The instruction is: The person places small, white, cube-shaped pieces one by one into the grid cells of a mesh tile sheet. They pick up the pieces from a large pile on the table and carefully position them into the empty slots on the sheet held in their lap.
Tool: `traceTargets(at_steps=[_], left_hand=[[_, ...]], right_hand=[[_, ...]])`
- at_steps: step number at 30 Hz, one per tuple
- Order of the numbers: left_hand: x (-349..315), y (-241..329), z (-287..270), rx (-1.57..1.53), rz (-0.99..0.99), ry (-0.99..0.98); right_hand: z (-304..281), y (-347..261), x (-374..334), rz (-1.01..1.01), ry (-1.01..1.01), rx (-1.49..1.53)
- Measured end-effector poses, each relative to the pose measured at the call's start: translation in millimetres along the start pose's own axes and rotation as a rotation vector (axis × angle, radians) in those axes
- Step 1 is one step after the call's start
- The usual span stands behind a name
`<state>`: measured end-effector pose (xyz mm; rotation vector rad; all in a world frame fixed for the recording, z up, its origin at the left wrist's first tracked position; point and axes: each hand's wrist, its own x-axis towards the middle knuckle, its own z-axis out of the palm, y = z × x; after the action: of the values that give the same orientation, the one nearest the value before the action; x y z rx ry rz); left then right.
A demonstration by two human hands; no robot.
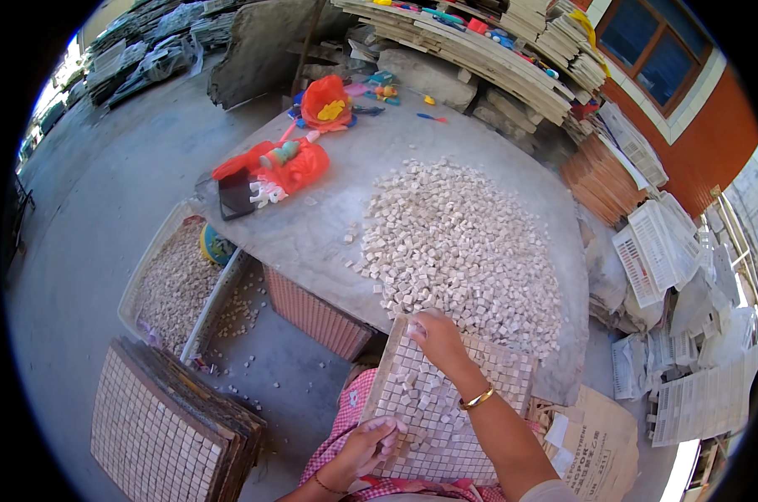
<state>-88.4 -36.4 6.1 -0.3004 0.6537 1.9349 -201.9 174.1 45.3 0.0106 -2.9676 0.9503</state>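
A square tray (456, 397) of small pale stone mosaic tiles in rows leans on my lap against the table edge. Loose tiles lie scattered over its rows. My right hand (439, 341), with a gold bangle on the wrist, is at the tray's far left corner, its fingers pinched on a small whitish mosaic tile. Beside the tray's left edge, nearer to me, my left hand (369, 448) has its fingers curled together; what they hold, if anything, is hidden. Just beyond the tray, a large heap of loose mosaic tiles (454, 238) spreads over the grey table (312, 243).
Red bags (299, 167), a dark phone-like slab (235, 197) and toys lie at the table's far left. Left of it stand a white bin (132, 293) of tile pieces and a stack of tiled panels (157, 418). White plastic crates (655, 251) and a cardboard piece (601, 443) are at right.
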Motion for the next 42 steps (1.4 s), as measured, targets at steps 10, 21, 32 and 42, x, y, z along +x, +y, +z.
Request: traceTargets(at_steps=[10,21,32,42], left_hand=[[-0.3,-0.9,-5.5,-0.013,0.013,0.003],[-0.2,-2.8,-7.6,0.001,0.0,0.019],[3.2,-4.7,-8.2,-0.035,0.017,0.005],[4.9,5.3,14.8,-0.259,-0.004,-0.035]], right_hand=[[12.1,11.8,-0.3,-0.018,0.003,-0.115],[-11.6,16.1,-0.9,-0.052,-0.056,-0.137],[11.5,2.5,-15.7,-0.048,0.108,-0.095],[-25.9,-20.1,-60.4,0.01,-0.258,0.21]])
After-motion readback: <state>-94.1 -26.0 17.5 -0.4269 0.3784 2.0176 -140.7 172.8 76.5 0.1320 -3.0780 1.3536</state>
